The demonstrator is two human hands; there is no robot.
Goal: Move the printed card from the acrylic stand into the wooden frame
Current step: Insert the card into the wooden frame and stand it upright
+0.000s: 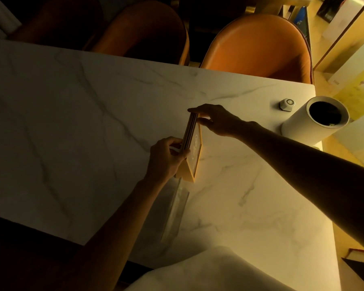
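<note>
Frame axis: wooden frame (192, 153) stands on edge at centre, long edge running lower-left to upper-right.
Left hand (166, 158): closed on its lower-left end.
Right hand (215, 119): fingers pinching upper-right end.
Card: cannot tell if seated.
Acrylic stand (176, 208): just below, nearer left hand.

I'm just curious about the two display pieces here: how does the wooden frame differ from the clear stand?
The wooden frame is opaque and yellowish; the acrylic stand is see-through. Both hands, left hand and right hand, grip the frame, while nobody touches the stand. The frame sits farther away, the stand nearer the person. Both rest on the marble table.
</note>
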